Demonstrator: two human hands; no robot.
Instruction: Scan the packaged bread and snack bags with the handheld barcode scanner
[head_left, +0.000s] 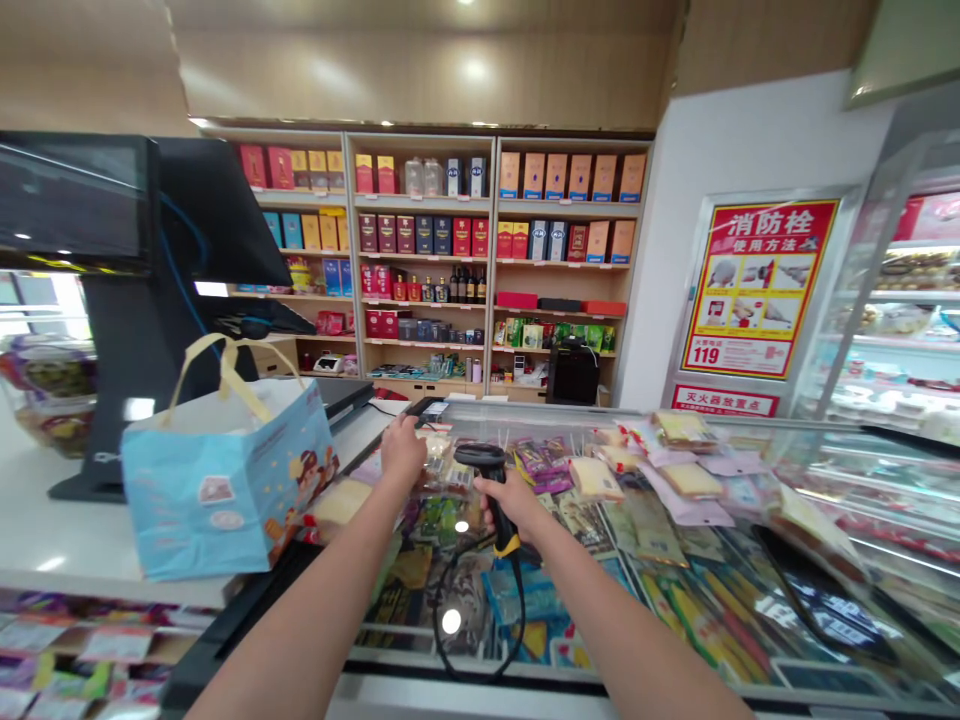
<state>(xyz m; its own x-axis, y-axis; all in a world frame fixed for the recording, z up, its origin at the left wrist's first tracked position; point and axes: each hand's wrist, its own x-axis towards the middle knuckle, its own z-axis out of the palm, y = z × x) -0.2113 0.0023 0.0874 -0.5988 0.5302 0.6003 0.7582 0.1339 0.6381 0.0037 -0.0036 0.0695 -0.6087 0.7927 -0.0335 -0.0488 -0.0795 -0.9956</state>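
Observation:
My right hand (506, 500) is wrapped round the grip of a black barcode scanner (480, 455) with a yellow base, and its black cable loops down over the glass. At the far left of the glass counter top, my left hand (403, 450) is closed with curled fingers. A clear packet (442, 470) lies against it, but what the fingers grip is hidden. Purple snack packets (541, 462) and a packaged slice of bread (596, 480) lie just beyond the scanner. Close to my left forearm is another wrapped bread (341, 500).
A light blue paper bag (202, 500) stands on the white counter at left, before a black checkout terminal (120, 330). Several wrapped breads (690, 480) are heaped on the glass freezer at right, beside a black tray-like object (817, 600). Shelves of boxes (420, 235) line the back wall.

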